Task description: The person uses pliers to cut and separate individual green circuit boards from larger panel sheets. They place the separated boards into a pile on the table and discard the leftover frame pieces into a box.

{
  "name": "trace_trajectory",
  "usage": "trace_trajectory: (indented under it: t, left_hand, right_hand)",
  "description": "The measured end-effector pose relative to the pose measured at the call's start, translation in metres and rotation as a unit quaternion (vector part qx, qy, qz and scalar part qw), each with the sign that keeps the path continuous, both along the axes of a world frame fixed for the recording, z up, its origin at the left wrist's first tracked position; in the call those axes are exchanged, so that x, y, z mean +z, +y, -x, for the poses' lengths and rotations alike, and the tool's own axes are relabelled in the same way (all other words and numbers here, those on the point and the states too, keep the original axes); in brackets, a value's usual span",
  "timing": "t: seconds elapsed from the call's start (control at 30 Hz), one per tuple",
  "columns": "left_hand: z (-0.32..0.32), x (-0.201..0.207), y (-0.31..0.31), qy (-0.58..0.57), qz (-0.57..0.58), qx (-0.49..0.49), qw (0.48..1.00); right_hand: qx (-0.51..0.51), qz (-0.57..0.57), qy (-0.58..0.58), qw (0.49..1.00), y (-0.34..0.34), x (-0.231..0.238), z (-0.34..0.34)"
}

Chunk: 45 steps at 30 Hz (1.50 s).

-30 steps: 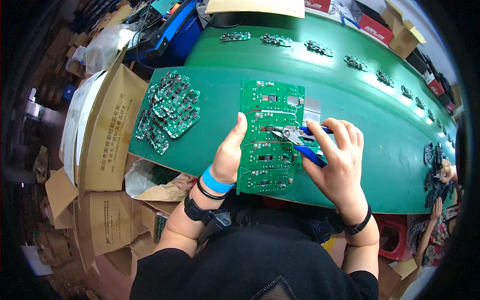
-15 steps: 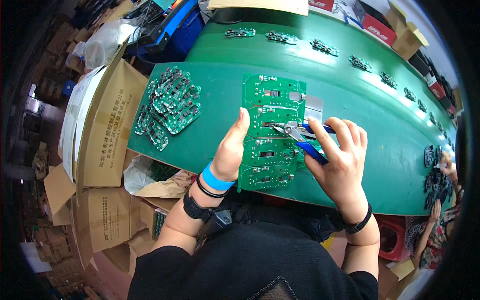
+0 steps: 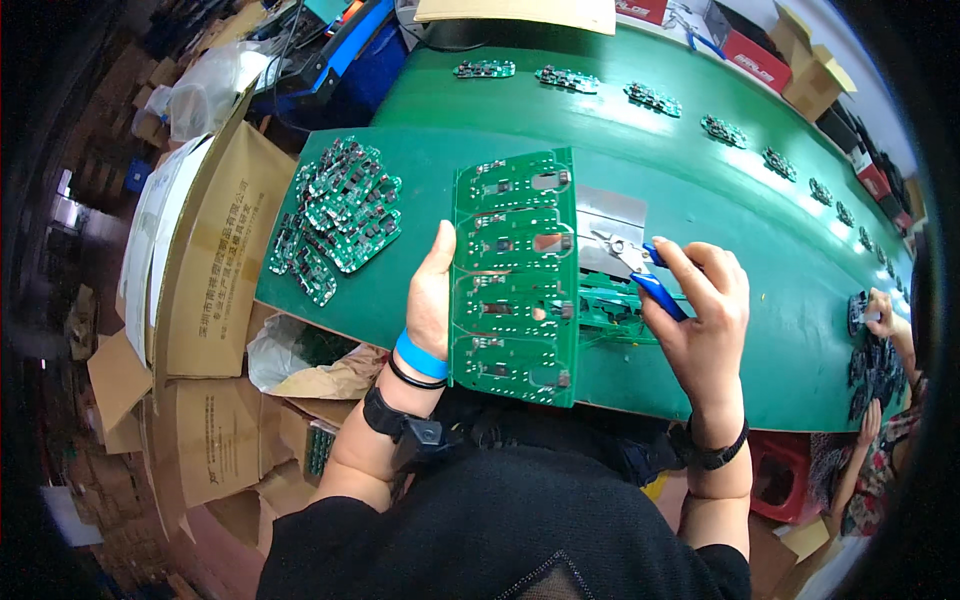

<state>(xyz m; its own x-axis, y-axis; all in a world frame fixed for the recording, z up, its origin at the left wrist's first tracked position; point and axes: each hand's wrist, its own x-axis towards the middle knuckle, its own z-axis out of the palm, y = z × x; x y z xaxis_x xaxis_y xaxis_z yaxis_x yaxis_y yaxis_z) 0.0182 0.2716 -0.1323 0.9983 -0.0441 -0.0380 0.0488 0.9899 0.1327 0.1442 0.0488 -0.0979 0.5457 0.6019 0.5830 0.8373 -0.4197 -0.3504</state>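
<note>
My left hand (image 3: 430, 300) grips a green circuit board panel (image 3: 480, 325) by its left edge, thumb up along the side and fingers hidden behind. Several joined board sections with cut-outs and small parts make up the panel, which is held tilted above the table. In my right hand (image 3: 710, 310) is a pair of blue-handled cutting pliers (image 3: 660, 297), their jaws pointing left, just off the panel's right edge. Beneath the pliers lie a flat silver metal piece (image 3: 608, 203) and green board scraps (image 3: 610, 305).
A heap of populated circuit boards (image 3: 350, 205) lies on the table's left. Further boards (image 3: 567, 79) sit spaced along the green belt (image 3: 450, 105) behind. Cardboard boxes (image 3: 215, 260) stand at the left. Another person's hand (image 3: 885, 315) is among dark parts at far right.
The pliers have come away from the panel, moving right and slightly down. The panel has shifted left and turned, its right edge swinging closer.
</note>
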Motion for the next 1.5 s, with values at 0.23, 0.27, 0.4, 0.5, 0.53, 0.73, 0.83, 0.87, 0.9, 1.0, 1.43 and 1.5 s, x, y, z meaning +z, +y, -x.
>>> trace_trajectory:
  t: [0.23,0.27,0.4,0.5,0.53,0.73,0.83,0.87,0.9,1.0,1.43,1.5]
  left_hand:
    - [-0.004,-0.001,-0.008,-0.029,0.011,0.013,0.999]
    - [-0.004,-0.003,-0.009,-0.03,0.01,0.012,0.999]
    - [-0.004,-0.005,-0.007,-0.055,0.017,0.006,0.998]
    - [-0.007,0.001,-0.005,-0.039,-0.009,0.017,0.999]
    - [-0.007,0.004,-0.004,-0.024,-0.024,0.023,0.999]
    - [-0.015,0.016,-0.002,0.047,-0.188,0.075,0.978]
    - [-0.018,0.016,-0.002,0.007,-0.187,0.076,0.979]
    - [-0.019,0.018,-0.004,0.011,-0.203,0.085,0.975]
    - [-0.019,0.02,-0.006,0.022,-0.228,0.098,0.968]
    - [-0.019,0.024,-0.009,0.046,-0.29,0.127,0.948]
    - [-0.02,0.027,-0.01,0.062,-0.322,0.137,0.935]
    - [-0.02,0.028,-0.009,0.06,-0.315,0.132,0.938]
  right_hand:
    - [-0.002,0.029,-0.003,1.0,0.007,-0.008,0.001]
    - [-0.003,0.029,0.003,1.0,0.006,-0.009,0.001]
    - [-0.002,0.018,0.024,1.0,0.009,-0.011,0.002]
    - [-0.017,-0.011,0.03,0.999,0.006,-0.009,0.0]
    - [-0.021,-0.023,0.033,0.999,0.004,-0.008,-0.002]
    - [0.078,0.053,0.023,0.995,-0.002,0.013,0.015]
    - [0.087,0.098,0.006,0.991,0.007,0.009,0.024]
    - [0.082,0.096,0.005,0.992,0.009,0.008,0.025]
    - [0.078,0.093,0.005,0.993,0.012,0.008,0.025]
    - [0.07,0.096,-0.002,0.993,0.015,0.007,0.026]
    - [0.061,0.12,-0.02,0.991,0.017,0.011,0.027]
    - [0.062,0.119,-0.015,0.991,0.016,0.008,0.027]
